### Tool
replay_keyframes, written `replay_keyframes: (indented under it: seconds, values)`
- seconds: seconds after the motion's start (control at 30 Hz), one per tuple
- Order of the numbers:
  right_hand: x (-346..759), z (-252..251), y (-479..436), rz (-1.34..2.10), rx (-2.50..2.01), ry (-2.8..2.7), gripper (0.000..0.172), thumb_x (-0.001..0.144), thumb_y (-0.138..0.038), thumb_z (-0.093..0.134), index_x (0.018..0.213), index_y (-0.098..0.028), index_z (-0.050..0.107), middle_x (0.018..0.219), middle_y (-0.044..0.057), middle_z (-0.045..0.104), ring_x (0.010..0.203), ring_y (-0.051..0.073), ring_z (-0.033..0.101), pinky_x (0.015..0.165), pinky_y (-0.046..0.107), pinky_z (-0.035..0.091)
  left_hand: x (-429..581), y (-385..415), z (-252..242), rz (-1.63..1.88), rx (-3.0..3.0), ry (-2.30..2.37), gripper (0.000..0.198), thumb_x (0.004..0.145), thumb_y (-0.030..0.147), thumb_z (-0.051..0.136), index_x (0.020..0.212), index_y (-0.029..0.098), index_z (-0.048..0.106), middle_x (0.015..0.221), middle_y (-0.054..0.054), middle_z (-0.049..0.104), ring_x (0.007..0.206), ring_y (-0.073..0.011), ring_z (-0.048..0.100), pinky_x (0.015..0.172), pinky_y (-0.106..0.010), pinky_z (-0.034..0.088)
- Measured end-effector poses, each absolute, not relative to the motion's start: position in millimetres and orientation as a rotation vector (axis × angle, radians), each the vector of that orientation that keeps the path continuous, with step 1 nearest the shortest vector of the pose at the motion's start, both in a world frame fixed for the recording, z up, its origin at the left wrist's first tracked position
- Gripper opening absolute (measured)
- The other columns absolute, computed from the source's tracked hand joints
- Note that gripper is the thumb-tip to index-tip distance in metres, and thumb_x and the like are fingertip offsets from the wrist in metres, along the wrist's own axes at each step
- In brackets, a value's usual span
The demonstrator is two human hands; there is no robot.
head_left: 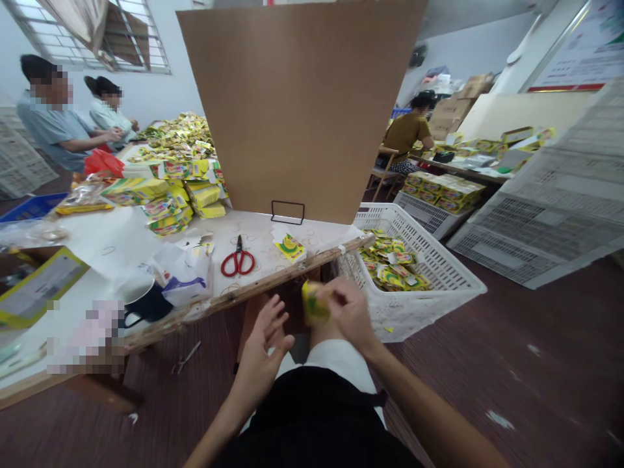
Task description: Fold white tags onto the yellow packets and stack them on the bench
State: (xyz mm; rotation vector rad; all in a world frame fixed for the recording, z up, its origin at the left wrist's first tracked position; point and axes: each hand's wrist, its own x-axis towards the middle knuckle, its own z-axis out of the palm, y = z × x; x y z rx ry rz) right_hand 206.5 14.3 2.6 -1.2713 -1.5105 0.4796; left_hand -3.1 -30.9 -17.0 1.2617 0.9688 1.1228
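Note:
Above my lap, my right hand pinches a small yellow and green packet, blurred by motion. My left hand hovers to the left of it, fingers apart and nothing in them. Another yellow packet lies near the table's front edge, in front of a thin black wire stand. To its left rest scissors with red handles. Beside my right hand, a white plastic basket on the floor holds many similar packets.
A large brown board stands upright on the table. Yellow cartons and a heap of packets lie behind to the left. A dark mug sits near the edge. Other people work at both sides; white crates stack up on the right.

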Motion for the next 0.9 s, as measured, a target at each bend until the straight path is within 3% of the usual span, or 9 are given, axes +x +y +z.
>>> replay_keyframes:
  seconds: [0.07, 0.13, 0.27, 0.4, 0.57, 0.67, 0.8, 0.9]
  values:
    - [233, 15, 41, -0.064, -1.473, -1.433, 0.014, 0.082, -0.027, 0.056, 0.081, -0.018, 0.066, 0.098, 0.010, 0.058, 0.099, 0.026, 0.049, 0.091, 0.044, 0.036, -6, -28, -19, 1.204, 1.282, 1.037, 0.069, 0.079, 0.028, 0.063, 0.138, 0.029, 0.027, 0.144, -0.010, 0.037, 0.130, -0.0245, 0.040, 0.108, -0.040, 0.032]
    - [248, 22, 72, -0.273, -1.658, -1.455, 0.027, 0.078, -0.030, 0.060, 0.101, -0.017, 0.065, 0.118, 0.014, 0.049, 0.113, 0.031, 0.039, 0.098, 0.049, 0.027, -8, -26, -22, 1.215, 1.285, 1.075, 0.068, 0.078, 0.031, 0.063, 0.137, 0.027, 0.029, 0.144, -0.011, 0.037, 0.132, -0.0248, 0.036, 0.110, -0.041, 0.028]
    - [218, 13, 130, 0.034, -1.848, -1.737, 0.034, 0.084, -0.040, 0.054, 0.109, -0.020, 0.063, 0.125, 0.012, 0.048, 0.116, 0.029, 0.038, 0.098, 0.044, 0.027, -7, -27, -25, 1.094, 1.345, 1.085, 0.061, 0.080, 0.032, 0.062, 0.133, 0.021, 0.035, 0.138, -0.014, 0.044, 0.130, -0.0251, 0.040, 0.110, -0.042, 0.029]
    - [168, -11, 177, 0.246, -1.926, -1.756, 0.044, 0.078, -0.046, 0.062, 0.105, -0.011, 0.063, 0.113, 0.016, 0.057, 0.110, 0.031, 0.046, 0.092, 0.044, 0.035, -12, -28, -23, 1.015, 1.359, 1.101, 0.054, 0.080, 0.033, 0.060, 0.128, 0.017, 0.041, 0.132, -0.017, 0.049, 0.124, -0.0261, 0.046, 0.105, -0.043, 0.036]
    - [156, -23, 201, 0.485, -1.946, -1.628, 0.030, 0.088, -0.034, 0.057, 0.110, -0.014, 0.057, 0.117, 0.008, 0.056, 0.107, 0.023, 0.053, 0.092, 0.047, 0.041, -23, -26, -23, 1.048, 1.292, 1.188, 0.055, 0.076, 0.033, 0.064, 0.124, 0.014, 0.045, 0.121, -0.018, 0.057, 0.115, -0.0275, 0.054, 0.100, -0.045, 0.041]
    - [161, -17, 199, 0.602, -1.841, -1.522, 0.028, 0.088, -0.031, 0.056, 0.111, -0.014, 0.056, 0.119, 0.008, 0.055, 0.107, 0.023, 0.053, 0.091, 0.046, 0.042, -24, -23, -25, 1.111, 1.259, 1.181, 0.053, 0.073, 0.033, 0.067, 0.120, 0.014, 0.050, 0.118, -0.018, 0.060, 0.112, -0.0275, 0.057, 0.099, -0.044, 0.042]
    - [155, -6, 162, 0.844, -1.587, -1.394, 0.017, 0.087, -0.029, 0.055, 0.094, -0.014, 0.060, 0.100, 0.006, 0.063, 0.096, 0.019, 0.057, 0.087, 0.036, 0.044, -27, -17, -26, 1.224, 1.138, 1.132, 0.049, 0.073, 0.034, 0.068, 0.117, 0.015, 0.055, 0.117, -0.016, 0.063, 0.112, -0.0270, 0.058, 0.100, -0.042, 0.042]
    - [140, -10, 102, 1.115, -1.364, -1.314, 0.024, 0.081, -0.040, 0.057, 0.081, -0.016, 0.059, 0.081, 0.003, 0.065, 0.076, 0.016, 0.060, 0.071, 0.029, 0.047, -30, -15, -25, 1.338, 0.990, 1.057, 0.048, 0.076, 0.037, 0.067, 0.117, 0.015, 0.058, 0.115, -0.014, 0.066, 0.111, -0.0277, 0.059, 0.100, -0.041, 0.042]
